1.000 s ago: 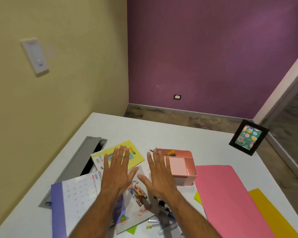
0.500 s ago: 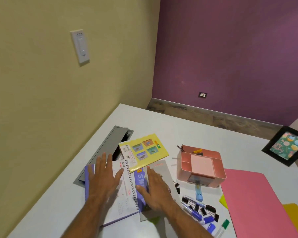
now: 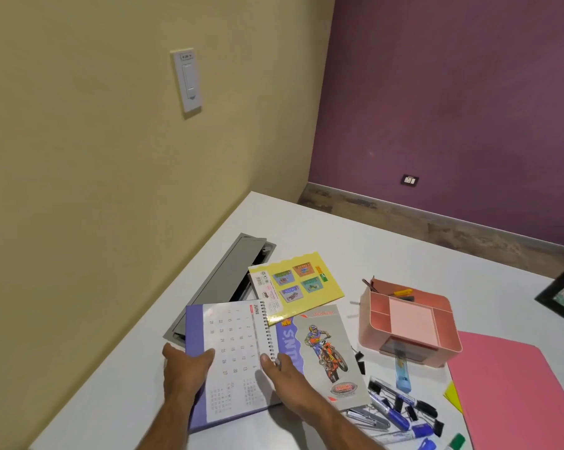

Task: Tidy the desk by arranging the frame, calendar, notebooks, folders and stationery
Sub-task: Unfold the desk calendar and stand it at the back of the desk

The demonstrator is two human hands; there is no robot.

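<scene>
Low in the centre-left of the frame, my left hand point(image 3: 185, 363) and right hand point(image 3: 282, 368) pinch the calendar point(image 3: 232, 358) by its two near sides. Its spiral overlaps the motorbike notebook point(image 3: 323, 352); lifting carelessly could drag that notebook.

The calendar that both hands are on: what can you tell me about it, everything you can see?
The calendar is a spiral-bound desk calendar with a purple backing and a white page headed JUNE above a date grid. Its black wire coil runs along the right edge. It lies on the white desk, covering part of the grey notebook. The left hand grips its left edge, thumb on the page; the right hand holds the coil side.
</scene>
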